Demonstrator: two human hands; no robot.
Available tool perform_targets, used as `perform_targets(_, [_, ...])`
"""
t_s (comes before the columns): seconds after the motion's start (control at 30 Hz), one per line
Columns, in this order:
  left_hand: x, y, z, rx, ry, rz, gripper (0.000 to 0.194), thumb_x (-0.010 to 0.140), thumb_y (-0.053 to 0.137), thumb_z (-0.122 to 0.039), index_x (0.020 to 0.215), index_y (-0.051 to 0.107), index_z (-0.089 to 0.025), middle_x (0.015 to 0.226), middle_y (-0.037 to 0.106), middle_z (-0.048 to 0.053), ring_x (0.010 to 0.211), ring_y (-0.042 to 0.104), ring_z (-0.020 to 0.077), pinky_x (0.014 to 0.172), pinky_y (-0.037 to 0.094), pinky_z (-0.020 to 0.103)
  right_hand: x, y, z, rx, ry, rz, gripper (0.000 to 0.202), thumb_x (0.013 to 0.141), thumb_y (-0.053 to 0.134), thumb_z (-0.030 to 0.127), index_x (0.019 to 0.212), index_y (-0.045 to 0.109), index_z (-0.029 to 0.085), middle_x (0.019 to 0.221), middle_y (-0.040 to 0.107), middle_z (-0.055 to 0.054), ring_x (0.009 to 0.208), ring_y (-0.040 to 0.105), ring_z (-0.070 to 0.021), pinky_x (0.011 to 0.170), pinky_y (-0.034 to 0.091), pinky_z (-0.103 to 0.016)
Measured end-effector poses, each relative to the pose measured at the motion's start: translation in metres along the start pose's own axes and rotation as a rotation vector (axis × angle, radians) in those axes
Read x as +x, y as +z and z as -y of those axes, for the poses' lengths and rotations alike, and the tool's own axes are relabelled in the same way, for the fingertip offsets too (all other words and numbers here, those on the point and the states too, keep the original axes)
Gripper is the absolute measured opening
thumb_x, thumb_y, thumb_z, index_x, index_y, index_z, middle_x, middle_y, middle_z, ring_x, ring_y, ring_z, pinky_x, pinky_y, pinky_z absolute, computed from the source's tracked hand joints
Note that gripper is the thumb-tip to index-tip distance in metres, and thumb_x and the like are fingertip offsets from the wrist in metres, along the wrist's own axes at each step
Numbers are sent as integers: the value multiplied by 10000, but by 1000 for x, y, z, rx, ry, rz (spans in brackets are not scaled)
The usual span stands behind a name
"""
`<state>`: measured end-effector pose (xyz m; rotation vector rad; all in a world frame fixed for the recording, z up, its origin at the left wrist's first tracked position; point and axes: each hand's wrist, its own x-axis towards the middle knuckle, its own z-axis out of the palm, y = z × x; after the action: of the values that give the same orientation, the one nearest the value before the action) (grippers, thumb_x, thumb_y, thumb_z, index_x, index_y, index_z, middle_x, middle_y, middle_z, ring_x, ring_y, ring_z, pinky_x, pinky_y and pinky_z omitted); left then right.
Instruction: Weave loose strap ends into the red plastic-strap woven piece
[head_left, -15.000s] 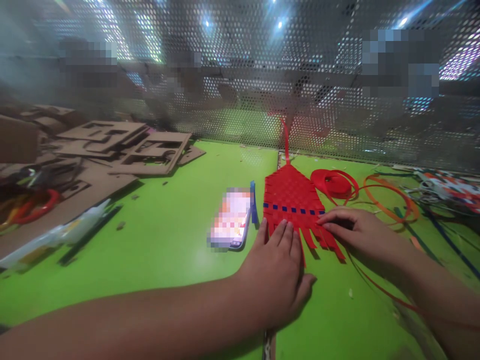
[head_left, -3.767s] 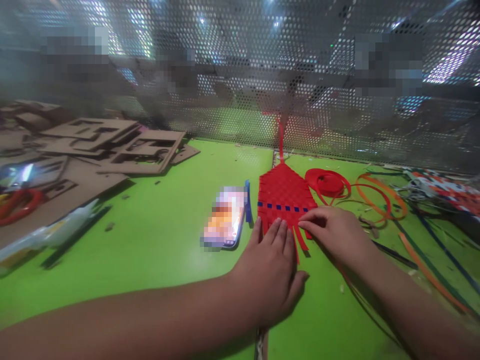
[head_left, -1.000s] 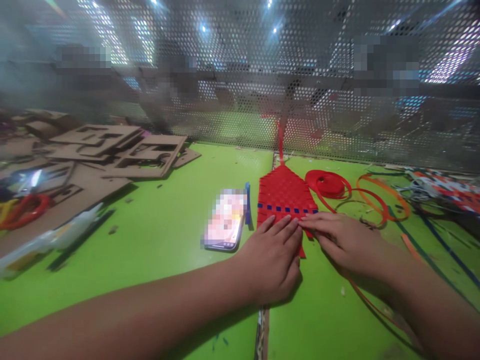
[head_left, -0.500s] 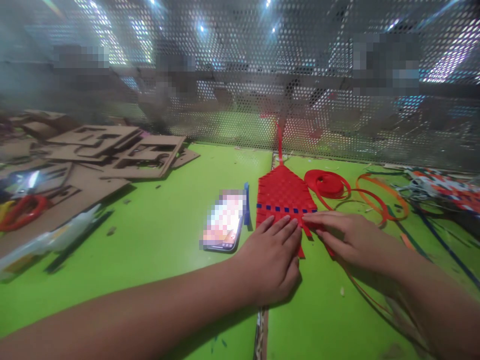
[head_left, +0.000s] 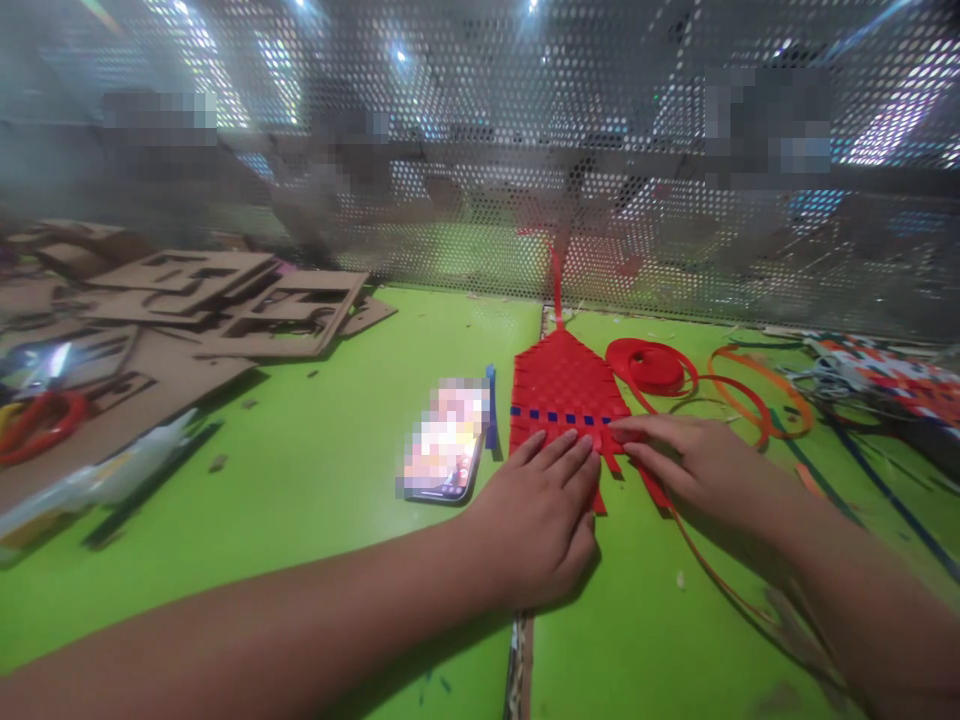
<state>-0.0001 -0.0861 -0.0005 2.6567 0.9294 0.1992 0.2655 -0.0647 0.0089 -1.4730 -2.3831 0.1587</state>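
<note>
A red woven piece (head_left: 564, 375) with a pointed top and one row of dark blue squares lies flat on the green table. Across its lower part rests my left hand (head_left: 551, 500), palm down, fingers stretched out and pressing on the weave. Loose red strip ends show below and beside those fingers. My right hand (head_left: 694, 465) is at the lower right edge of the piece, thumb and forefinger closed on a red strip (head_left: 651, 482); the exact pinch point is partly covered. One long red strip (head_left: 558, 290) runs up from the tip.
Left of the piece lie a lit phone (head_left: 446, 440) and a blue strip (head_left: 491, 405). A red strip coil (head_left: 652, 365) and an orange loop (head_left: 795, 400) sit right. Cardboard sheets (head_left: 300, 310) and orange-handled scissors (head_left: 45, 425) are far left. Behind stands a perforated metal screen (head_left: 480, 200).
My right fingers have shifted slightly and bent a little around the strip at the lower right edge. My left hand stays in place on the weave; the view has moved slightly.
</note>
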Motion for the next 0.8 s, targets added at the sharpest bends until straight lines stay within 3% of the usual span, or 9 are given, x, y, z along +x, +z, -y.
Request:
perform_targets(0.23, [1,1,3,-15,17,13,708,1113,278,-438,1727,255,-87,1787,205,181,1681,171,331,1373,145,592,-2,-3,1,18,16,67,382,1059,536,410,1319,774,262,1286,826,-94,1129,794,-333,949,620,-489])
perform_targets(0.53, [-2,0,1,-39,1,-26,688,1109,274,-429,1685,345,-60,1767,303,213,1665,245,342,1368,180,595,-4,-11,-8,70,12,97,272,980,633,333,1196,797,307,1157,857,-50,985,811,-300,851,615,-417])
perform_targets(0.8, [0,3,2,-48,-17,-26,768,1098,287,-442,1723,183,-9,1759,299,253,1664,249,345,1368,188,577,-6,-15,-12,61,29,87,287,971,649,376,1206,793,294,1136,860,-61,947,812,-311,818,622,-433])
